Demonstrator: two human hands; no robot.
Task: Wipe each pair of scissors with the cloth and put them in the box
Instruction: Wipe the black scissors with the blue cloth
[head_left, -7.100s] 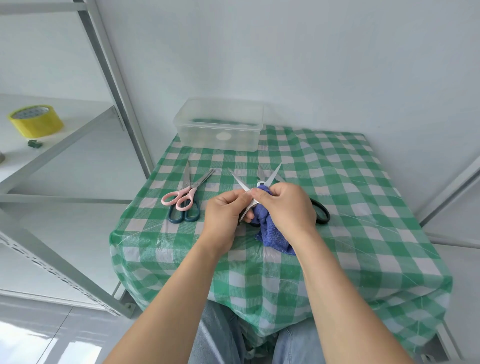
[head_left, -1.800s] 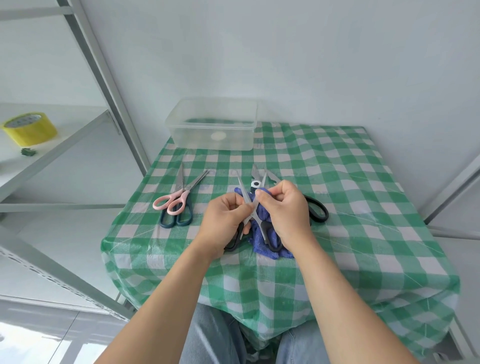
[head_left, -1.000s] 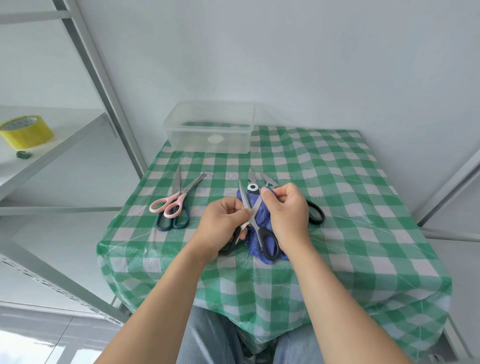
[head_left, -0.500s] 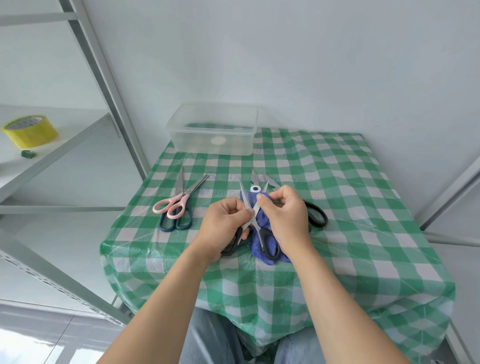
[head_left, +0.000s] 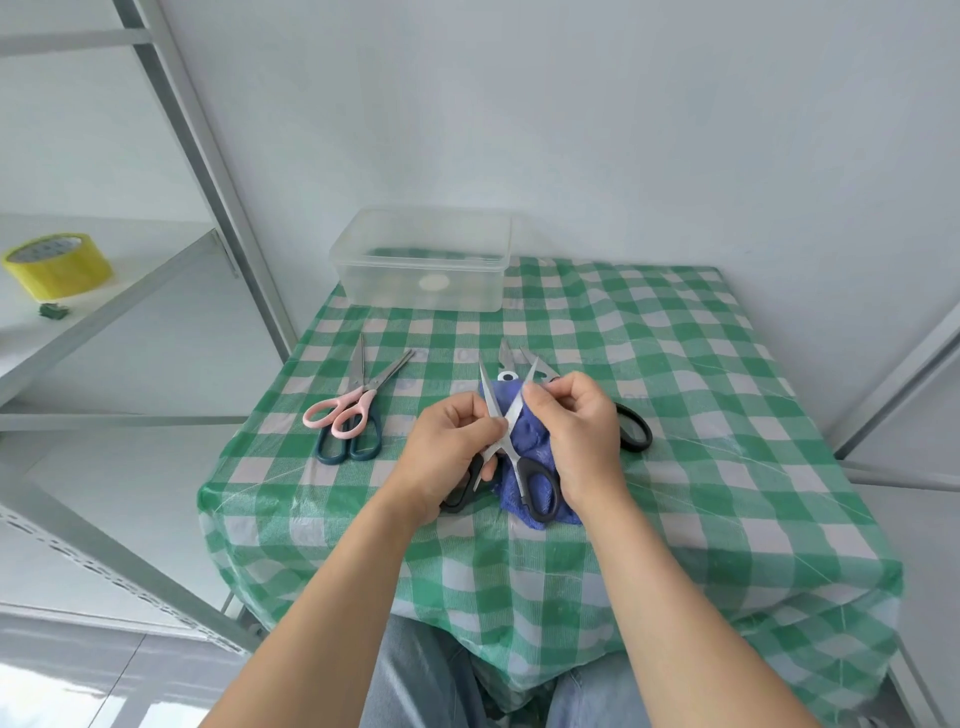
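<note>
Black-handled scissors (head_left: 537, 486) are spread open over the middle of the table. My left hand (head_left: 447, 449) pinches one of their blades. My right hand (head_left: 576, 431) holds a blue cloth (head_left: 524, 436) against the other blade. Pink-handled scissors (head_left: 353, 405) lie across dark-blue-handled scissors (head_left: 350, 447) to the left. Another pair with a black handle (head_left: 634, 426) lies behind my right hand, its blades poking out beyond the cloth. The clear plastic box (head_left: 423, 260) stands at the table's far left corner, with nothing visible inside.
The table wears a green-and-white checked cover (head_left: 675, 441). A grey metal shelf (head_left: 104, 291) stands to the left with a yellow tape roll (head_left: 57, 265) on it. A white wall rises right behind the table. My knees are under the near edge.
The scissors were turned so the handles point toward me and the blades away. In the last second my right hand slid the cloth up the blade toward its tip.
</note>
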